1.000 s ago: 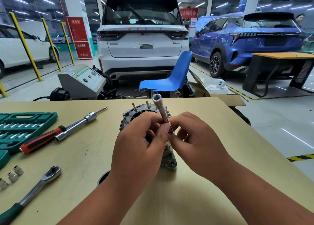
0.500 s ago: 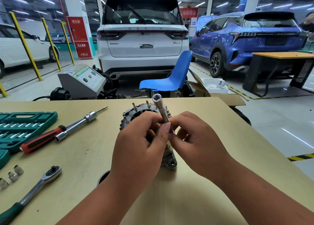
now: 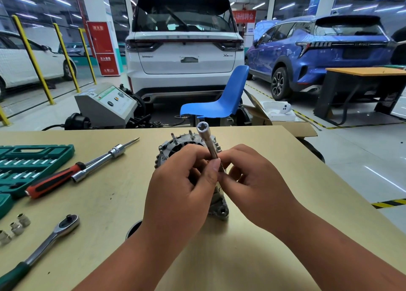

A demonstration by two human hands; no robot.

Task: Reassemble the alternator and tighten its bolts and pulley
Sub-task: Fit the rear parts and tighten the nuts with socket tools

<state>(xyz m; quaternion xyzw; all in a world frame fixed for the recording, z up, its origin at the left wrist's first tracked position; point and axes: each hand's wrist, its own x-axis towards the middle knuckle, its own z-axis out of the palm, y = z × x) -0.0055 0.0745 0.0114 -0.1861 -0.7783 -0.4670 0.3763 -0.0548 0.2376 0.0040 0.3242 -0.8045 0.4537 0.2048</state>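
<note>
No displacement is noted since the earlier frames: both hands and the tool are found where they were. A long socket (image 3: 207,144) is held tilted above the alternator (image 3: 175,144), its open splined end uppermost. Its lower end is pinched between the thumb and curled fingers of the left hand (image 3: 180,194), and the fingertips of the right hand (image 3: 252,187) are closed on the same lower end from the other side. The alternator is stood on the table (image 3: 241,257) directly behind and beneath the hands, largely hidden by them; its studs are seen at the top and a mounting lug below. To the left are laid a ratchet wrench (image 3: 44,242), a red-handled screwdriver (image 3: 55,180), an extension bar (image 3: 98,165), three small sockets (image 3: 17,224) and a green tool case (image 3: 26,165).
</note>
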